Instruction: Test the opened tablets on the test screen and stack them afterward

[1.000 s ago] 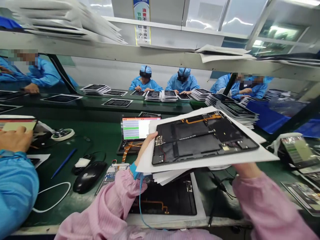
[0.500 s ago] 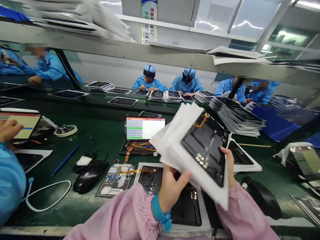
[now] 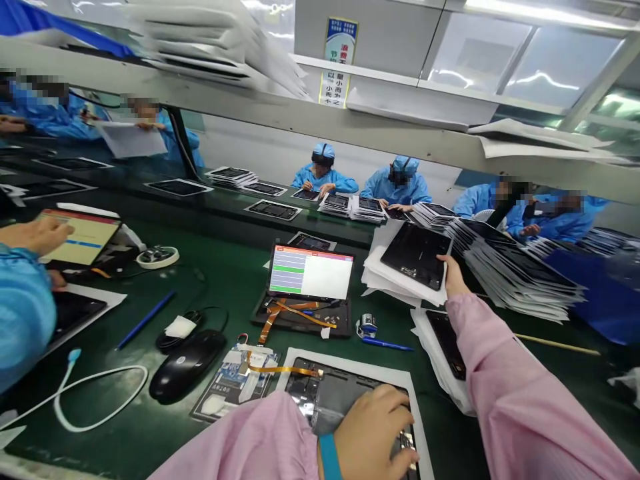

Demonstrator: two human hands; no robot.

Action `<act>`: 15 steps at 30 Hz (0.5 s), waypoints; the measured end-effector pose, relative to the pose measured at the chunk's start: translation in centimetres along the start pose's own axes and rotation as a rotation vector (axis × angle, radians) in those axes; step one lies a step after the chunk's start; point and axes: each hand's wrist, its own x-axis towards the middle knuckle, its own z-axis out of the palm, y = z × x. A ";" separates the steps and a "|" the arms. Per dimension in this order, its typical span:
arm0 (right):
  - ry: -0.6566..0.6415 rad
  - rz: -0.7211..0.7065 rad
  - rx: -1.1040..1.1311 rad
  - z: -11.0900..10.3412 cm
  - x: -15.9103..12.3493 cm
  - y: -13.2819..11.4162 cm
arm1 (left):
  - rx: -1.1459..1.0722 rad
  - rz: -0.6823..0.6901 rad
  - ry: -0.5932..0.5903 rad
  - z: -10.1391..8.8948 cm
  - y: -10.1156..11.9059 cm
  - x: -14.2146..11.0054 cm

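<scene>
Now that the right hand (image 3: 451, 277) has lowered the black tablet panel (image 3: 415, 257) onto a loose pile of white sheets (image 3: 385, 283), both lie just right of the lit tablet (image 3: 310, 272) on the green bench (image 3: 235, 323). That hand sits at the panel's near corner, fingers against its edge; whether it grips or only touches, I cannot tell. The left hand (image 3: 373, 427) is spread wide, palm down, on an opened tablet back (image 3: 320, 407) below the lit tablet, and holds nothing that shows.

Counting outward from the lit tablet, two stacks of black panels lie to its right: a tall fanned stack (image 3: 520, 273) and a lower, white-interleaved one (image 3: 445, 347). One orange flex cable (image 3: 295, 315) runs just in front of it, and one printed circuit board (image 3: 235, 377) lies below and left. One black mouse (image 3: 187, 365) sits further left, with one blue pen (image 3: 147, 320) beyond it; a second blue pen (image 3: 385, 343) lies to the lower right. At least four people in blue gowns work beyond it, and a fifth person's hand (image 3: 40, 235) rests near a second screen (image 3: 80, 237) far to its left.
</scene>
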 end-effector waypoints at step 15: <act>0.062 0.122 -0.097 -1.6 6.5 2.1 | 0.364 0.168 0.021 6.2 -4.4 0.7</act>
